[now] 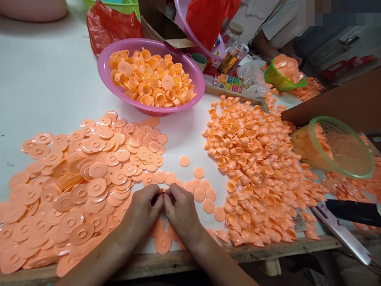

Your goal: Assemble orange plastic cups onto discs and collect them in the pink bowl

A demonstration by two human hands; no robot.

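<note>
My left hand [145, 204] and my right hand [181, 206] meet at the fingertips just above the table. Both are closed in a pinch, and the fingers hide nearly all of whatever is between them; a bit of orange shows there. Small orange plastic discs [199, 194] lie beyond and to the right of my hands. Left of them spreads a heap of larger orange saucers [97, 186] with ring marks. To the right is a dense pile of small orange plastic cup-like pieces [253, 159]. Below my wrists lies another orange disc [163, 242].
A pink basin [104, 79] full of orange toy cups stands behind. A red plastic bag [113, 28] and a cardboard box [160, 24] sit beyond it. At right are a tipped green-rimmed basket [342, 147], a green bowl [276, 77] and a dark-and-silver handled tool [342, 230].
</note>
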